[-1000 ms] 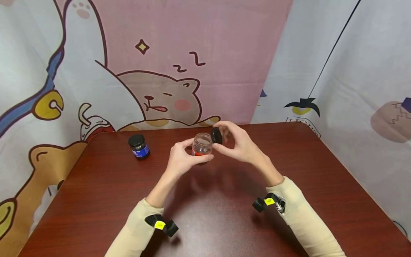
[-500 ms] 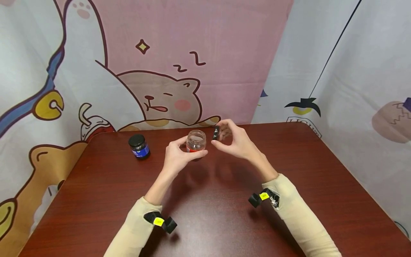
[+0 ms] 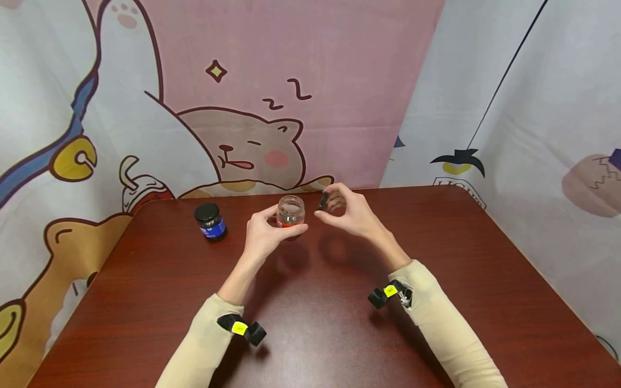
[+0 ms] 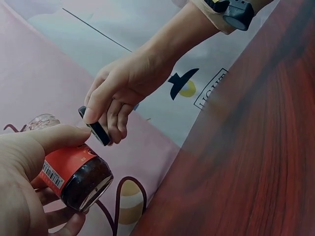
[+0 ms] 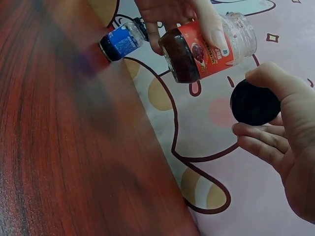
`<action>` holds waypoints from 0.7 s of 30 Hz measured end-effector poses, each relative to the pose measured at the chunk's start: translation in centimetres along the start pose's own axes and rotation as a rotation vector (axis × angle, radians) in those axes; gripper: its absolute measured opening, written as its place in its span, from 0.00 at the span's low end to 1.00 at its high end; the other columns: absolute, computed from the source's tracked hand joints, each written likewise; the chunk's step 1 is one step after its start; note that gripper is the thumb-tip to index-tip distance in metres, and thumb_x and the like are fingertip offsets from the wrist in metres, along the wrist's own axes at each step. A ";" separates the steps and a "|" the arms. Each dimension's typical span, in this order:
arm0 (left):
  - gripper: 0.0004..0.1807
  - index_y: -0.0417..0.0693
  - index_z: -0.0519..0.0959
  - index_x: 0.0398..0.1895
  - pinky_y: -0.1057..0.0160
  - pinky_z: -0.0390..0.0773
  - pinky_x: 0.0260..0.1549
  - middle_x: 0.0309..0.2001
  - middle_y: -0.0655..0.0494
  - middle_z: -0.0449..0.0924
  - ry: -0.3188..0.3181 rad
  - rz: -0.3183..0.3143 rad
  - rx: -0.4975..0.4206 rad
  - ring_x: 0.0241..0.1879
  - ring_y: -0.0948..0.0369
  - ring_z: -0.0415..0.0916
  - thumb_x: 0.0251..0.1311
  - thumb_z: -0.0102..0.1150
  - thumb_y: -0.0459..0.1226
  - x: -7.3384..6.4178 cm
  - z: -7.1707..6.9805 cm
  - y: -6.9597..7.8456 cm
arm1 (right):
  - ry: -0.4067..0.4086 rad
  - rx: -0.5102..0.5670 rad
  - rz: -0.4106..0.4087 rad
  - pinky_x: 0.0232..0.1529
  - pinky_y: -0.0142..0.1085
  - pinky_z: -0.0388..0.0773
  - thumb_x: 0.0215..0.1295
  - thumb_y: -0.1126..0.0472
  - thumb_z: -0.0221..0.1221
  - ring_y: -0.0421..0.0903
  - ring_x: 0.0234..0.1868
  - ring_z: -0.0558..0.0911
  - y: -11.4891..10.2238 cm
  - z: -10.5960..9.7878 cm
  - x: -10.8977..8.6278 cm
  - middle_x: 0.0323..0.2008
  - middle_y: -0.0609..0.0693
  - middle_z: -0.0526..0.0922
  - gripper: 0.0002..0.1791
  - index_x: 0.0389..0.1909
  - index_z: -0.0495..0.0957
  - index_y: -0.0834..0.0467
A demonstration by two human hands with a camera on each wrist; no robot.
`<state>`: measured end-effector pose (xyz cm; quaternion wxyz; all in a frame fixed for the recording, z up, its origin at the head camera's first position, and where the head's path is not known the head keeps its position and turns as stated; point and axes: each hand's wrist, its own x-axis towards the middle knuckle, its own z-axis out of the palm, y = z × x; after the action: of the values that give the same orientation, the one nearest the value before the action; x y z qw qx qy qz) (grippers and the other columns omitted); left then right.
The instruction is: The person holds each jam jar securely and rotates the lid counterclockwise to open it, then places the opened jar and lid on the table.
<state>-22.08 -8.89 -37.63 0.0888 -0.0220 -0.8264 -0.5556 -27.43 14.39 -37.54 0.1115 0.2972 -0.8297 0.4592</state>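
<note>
My left hand (image 3: 264,231) grips a glass jar (image 3: 290,210) with a red label, its mouth uncovered, held up over the table. Dark contents fill the lower part of the jar (image 5: 182,54) in the right wrist view, and the glass near the mouth is smeared. Just to the right, my right hand (image 3: 351,213) pinches a round black lid (image 5: 254,102) between thumb and fingers. The lid (image 3: 323,200) stands on edge, apart from the jar's mouth. In the left wrist view the lid (image 4: 94,127) shows as a thin tilted disc.
A second jar (image 3: 211,222) with a black lid and blue label stands upright at the back left of the brown wooden table (image 3: 310,323). Behind the table hangs a cartoon-printed cloth (image 3: 339,81). Each wrist wears a strapped camera.
The left hand with the jar has moved left and slightly up. The right hand has shifted a little left, and the lid has turned more edge-on, with a wider gap from the jar.
</note>
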 end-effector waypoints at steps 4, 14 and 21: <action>0.28 0.62 0.86 0.47 0.62 0.77 0.35 0.36 0.59 0.88 -0.001 -0.016 0.012 0.37 0.58 0.81 0.37 0.83 0.51 0.4 0.0 -0.4 | 0.003 -0.002 0.001 0.44 0.48 0.83 0.56 0.57 0.73 0.46 0.36 0.85 0.6 0.5 0.2 0.35 0.52 0.86 0.27 0.54 0.75 0.60; 0.26 0.59 0.86 0.45 0.61 0.76 0.38 0.36 0.58 0.88 -0.001 -0.034 -0.003 0.39 0.59 0.80 0.38 0.83 0.50 1.2 -0.1 -1.4 | -0.019 -0.060 0.036 0.40 0.45 0.82 0.55 0.54 0.73 0.46 0.36 0.85 1.9 1.7 0.8 0.34 0.52 0.85 0.28 0.53 0.77 0.62; 0.27 0.56 0.86 0.46 0.61 0.74 0.39 0.38 0.56 0.88 0.023 -0.049 0.030 0.40 0.58 0.79 0.38 0.83 0.49 2.0 0.0 -2.1 | -0.046 -0.076 0.088 0.42 0.41 0.83 0.54 0.54 0.73 0.47 0.38 0.86 3.1 2.8 1.0 0.36 0.54 0.86 0.27 0.51 0.75 0.61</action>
<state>-24.29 -9.81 -39.25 0.0849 0.0056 -0.8339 -0.5453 -29.77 12.95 -40.77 0.0831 0.2668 -0.8610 0.4249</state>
